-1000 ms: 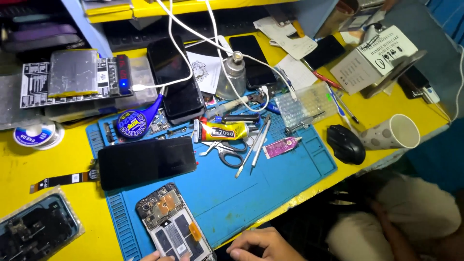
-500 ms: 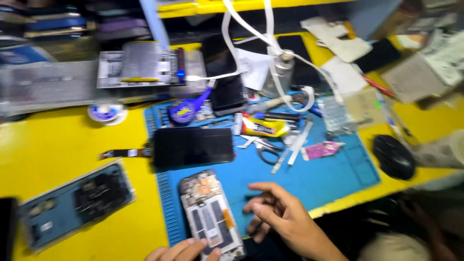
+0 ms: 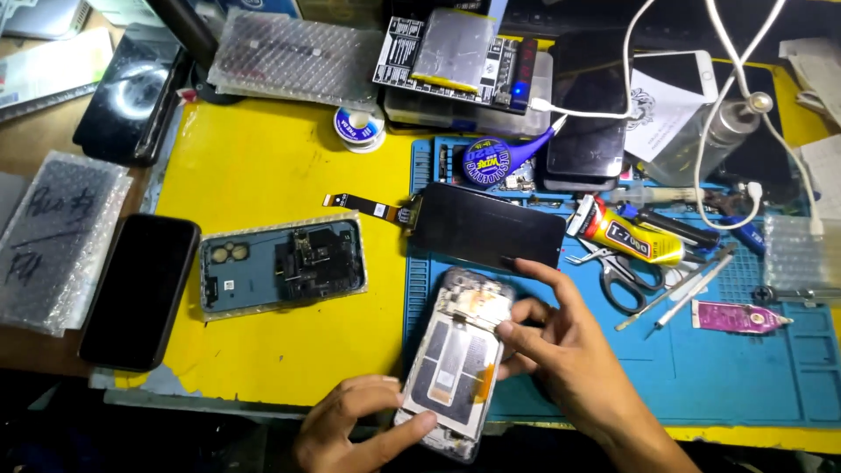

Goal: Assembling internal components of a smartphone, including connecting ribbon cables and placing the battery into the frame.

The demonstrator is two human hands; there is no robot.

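Observation:
An opened phone frame (image 3: 457,355) with exposed boards lies on the blue work mat (image 3: 727,377) at the near edge. My left hand (image 3: 350,425) grips its lower end, thumb on the bottom corner. My right hand (image 3: 561,337) rests on its right side, thumb and fingers pinching at the upper right corner. Just beyond lies a detached black screen (image 3: 491,226) with a flex cable (image 3: 366,208) sticking out to the left.
A blue back cover with camera holes (image 3: 280,263) and a black phone (image 3: 138,291) lie left on the yellow table. Glue tube (image 3: 624,232), scissors (image 3: 620,273), tweezers (image 3: 676,293) and a pink tool (image 3: 740,317) crowd the mat's right. White cables (image 3: 727,114) hang at the back.
The view has swung left. My right hand has moved from the mat onto the open phone's upper right corner, and my left hand has closed on its lower end.

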